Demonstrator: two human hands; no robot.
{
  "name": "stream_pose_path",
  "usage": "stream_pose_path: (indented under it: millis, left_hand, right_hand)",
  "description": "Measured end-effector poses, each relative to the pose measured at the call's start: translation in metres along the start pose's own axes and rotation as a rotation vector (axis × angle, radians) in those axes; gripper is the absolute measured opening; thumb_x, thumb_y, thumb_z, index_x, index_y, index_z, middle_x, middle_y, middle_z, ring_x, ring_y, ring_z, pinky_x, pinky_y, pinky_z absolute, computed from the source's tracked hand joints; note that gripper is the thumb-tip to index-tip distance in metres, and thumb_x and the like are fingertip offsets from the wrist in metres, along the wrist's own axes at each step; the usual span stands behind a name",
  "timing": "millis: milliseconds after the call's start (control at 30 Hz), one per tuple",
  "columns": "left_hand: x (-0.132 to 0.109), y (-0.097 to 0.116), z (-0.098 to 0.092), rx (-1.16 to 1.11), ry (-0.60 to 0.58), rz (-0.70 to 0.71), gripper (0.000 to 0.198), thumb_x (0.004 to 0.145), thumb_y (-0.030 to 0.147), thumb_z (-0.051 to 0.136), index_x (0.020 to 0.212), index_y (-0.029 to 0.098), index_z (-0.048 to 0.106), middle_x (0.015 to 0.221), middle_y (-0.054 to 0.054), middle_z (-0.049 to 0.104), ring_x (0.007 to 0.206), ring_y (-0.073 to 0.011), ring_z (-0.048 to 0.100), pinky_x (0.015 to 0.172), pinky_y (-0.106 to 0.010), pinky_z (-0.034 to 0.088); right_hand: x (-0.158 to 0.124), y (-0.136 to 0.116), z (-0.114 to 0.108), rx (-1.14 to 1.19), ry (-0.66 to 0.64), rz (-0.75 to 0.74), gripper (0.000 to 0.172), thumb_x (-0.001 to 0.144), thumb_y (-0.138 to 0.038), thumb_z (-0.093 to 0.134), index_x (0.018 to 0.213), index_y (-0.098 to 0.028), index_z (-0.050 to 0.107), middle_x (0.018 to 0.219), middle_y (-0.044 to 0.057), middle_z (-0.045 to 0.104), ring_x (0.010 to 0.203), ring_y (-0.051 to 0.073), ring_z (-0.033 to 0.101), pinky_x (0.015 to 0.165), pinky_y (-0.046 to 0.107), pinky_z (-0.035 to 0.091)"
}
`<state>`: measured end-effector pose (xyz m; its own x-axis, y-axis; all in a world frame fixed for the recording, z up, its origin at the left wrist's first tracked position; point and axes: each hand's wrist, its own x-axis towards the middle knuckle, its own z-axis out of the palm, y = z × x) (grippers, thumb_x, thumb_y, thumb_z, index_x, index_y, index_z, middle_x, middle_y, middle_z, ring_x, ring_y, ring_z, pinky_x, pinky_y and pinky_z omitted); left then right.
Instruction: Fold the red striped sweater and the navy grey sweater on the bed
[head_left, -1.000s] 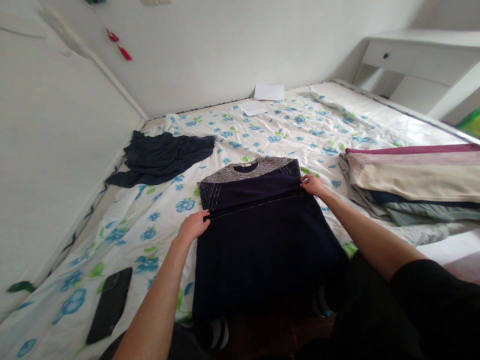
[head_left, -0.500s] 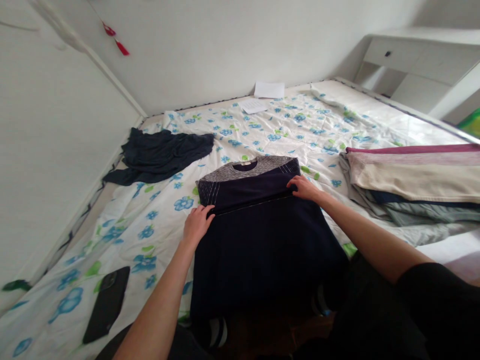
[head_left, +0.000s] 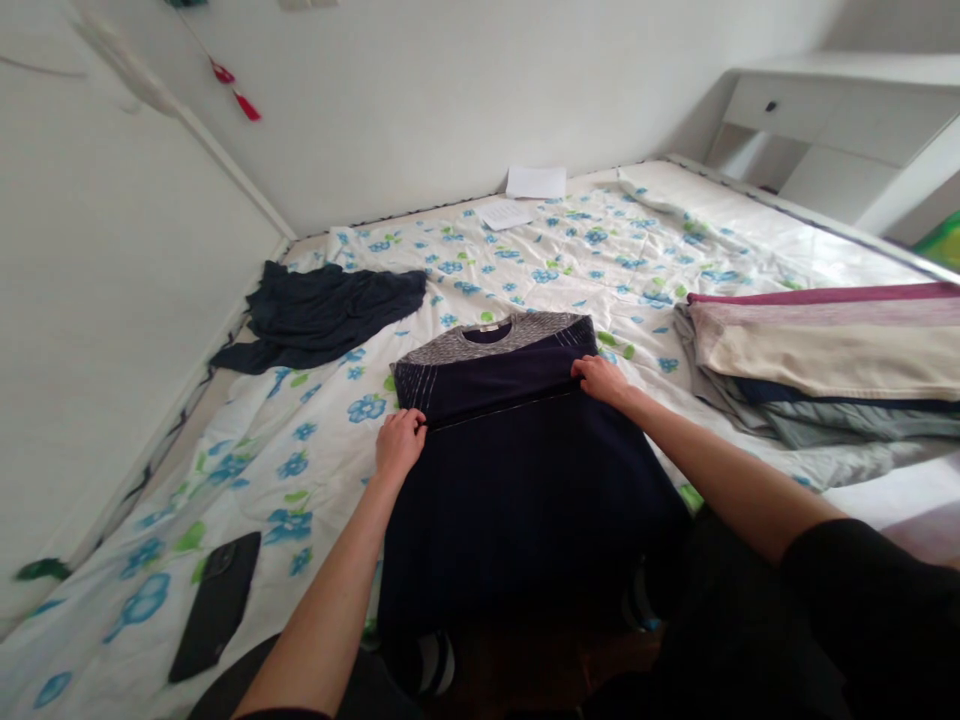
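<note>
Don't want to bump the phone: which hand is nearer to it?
Left. The left hand rests on the navy top to the black phone's right; the right hand is farther right still.

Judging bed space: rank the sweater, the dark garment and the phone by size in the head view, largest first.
Largest to smallest: the sweater, the dark garment, the phone. The garment lies farther off and crumpled, so its true gap to the sweater is unsure.

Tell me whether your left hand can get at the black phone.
Probably yes: the left hand rests on the navy sweater, and the black phone lies on the flowered bedspread off to that forearm's side, with only bedspread between them.
</note>
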<state>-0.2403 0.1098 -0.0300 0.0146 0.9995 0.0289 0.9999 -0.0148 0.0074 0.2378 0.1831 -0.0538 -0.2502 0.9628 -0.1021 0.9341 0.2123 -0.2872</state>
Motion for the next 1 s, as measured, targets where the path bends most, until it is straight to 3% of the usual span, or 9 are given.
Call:
stream_pose_path:
  millis: [100,200,267,333,467,533,633,800,1000]
  left_hand:
    - [0.007,-0.001,-0.002,-0.029,-0.096,-0.067,0.034,0.107,0.048,0.063,0.118,0.026,0.086,0.117,-0.012,0.085,0.121,-0.0335,0.076,0.106,-0.041,0.060]
    - [0.020,0.006,-0.006,-0.039,-0.153,-0.179,0.065,0.113,0.069,0.042,0.111,0.024,0.089,0.117,-0.016,0.086,0.119,-0.0366,0.080,0.103,-0.043,0.061]
    - [0.033,0.017,-0.005,-0.035,-0.101,-0.203,0.072,0.117,0.064,0.031,0.117,0.021,0.089,0.126,-0.020,0.085,0.124,-0.0376,0.079,0.108,-0.046,0.060]
    - [0.049,0.032,0.001,-0.051,-0.009,-0.162,0.067,0.118,0.054,0.032,0.137,0.017,0.084,0.146,-0.022,0.078,0.140,-0.0377,0.073,0.120,-0.048,0.056]
    - [0.083,0.050,0.022,-0.101,-0.030,-0.169,0.074,0.116,0.050,0.037,0.173,0.006,0.056,0.186,-0.027,0.044,0.174,-0.0415,0.041,0.141,-0.056,0.035]
    - [0.097,0.045,0.032,-0.122,-0.085,-0.264,0.085,0.115,0.055,0.036,0.179,-0.001,0.044,0.190,-0.030,0.031,0.179,-0.0434,0.029,0.144,-0.058,0.027]
    - [0.114,0.026,0.042,-0.158,-0.075,-0.343,0.095,0.114,0.061,0.032,0.182,-0.005,0.033,0.191,-0.031,0.026,0.181,-0.0423,0.024,0.147,-0.057,0.021]
    - [0.132,0.000,0.052,-0.204,0.013,-0.336,0.094,0.113,0.058,0.031,0.182,-0.006,0.032,0.192,-0.028,0.027,0.182,-0.0394,0.021,0.148,-0.058,0.018]
    - [0.133,-0.003,0.064,-0.213,0.118,-0.325,0.092,0.113,0.055,0.034,0.181,-0.007,0.034,0.191,-0.029,0.029,0.181,-0.0397,0.023,0.148,-0.058,0.019]
  right_hand:
    - [0.006,0.003,-0.001,0.032,-0.072,-0.037,0.032,0.100,-0.015,0.077,0.130,-0.021,0.084,0.133,0.014,0.082,0.124,0.030,0.075,0.111,0.034,0.055]
    - [0.010,0.004,0.000,0.043,-0.091,-0.059,0.025,0.110,-0.032,0.075,0.129,-0.019,0.084,0.130,0.014,0.083,0.124,0.029,0.076,0.111,0.033,0.054]
    - [0.010,0.003,0.001,0.017,-0.083,-0.055,0.028,0.114,-0.037,0.071,0.130,-0.018,0.082,0.131,0.015,0.082,0.124,0.029,0.076,0.111,0.034,0.053]
    - [0.010,0.001,0.003,-0.011,-0.075,-0.051,0.031,0.114,-0.039,0.071,0.133,-0.016,0.080,0.134,0.017,0.080,0.125,0.029,0.075,0.112,0.035,0.053]
    - [0.010,0.000,0.006,-0.010,-0.076,-0.051,0.032,0.113,-0.040,0.073,0.134,-0.017,0.078,0.133,0.017,0.079,0.126,0.031,0.075,0.113,0.037,0.051]
    - [0.012,0.001,0.007,0.001,-0.082,-0.052,0.031,0.113,-0.041,0.073,0.134,-0.018,0.078,0.132,0.017,0.079,0.126,0.030,0.075,0.114,0.038,0.051]
    - [0.015,0.006,0.009,0.009,-0.094,-0.054,0.033,0.113,-0.042,0.073,0.136,-0.019,0.078,0.134,0.016,0.079,0.126,0.031,0.075,0.115,0.039,0.051]
    - [0.016,0.008,0.011,0.026,-0.103,-0.062,0.038,0.114,-0.048,0.072,0.138,-0.019,0.078,0.136,0.017,0.079,0.128,0.033,0.075,0.115,0.040,0.053]
    - [0.015,0.001,0.008,0.025,-0.083,0.010,0.042,0.117,-0.056,0.064,0.131,-0.020,0.083,0.132,0.018,0.081,0.126,0.035,0.076,0.112,0.041,0.056]
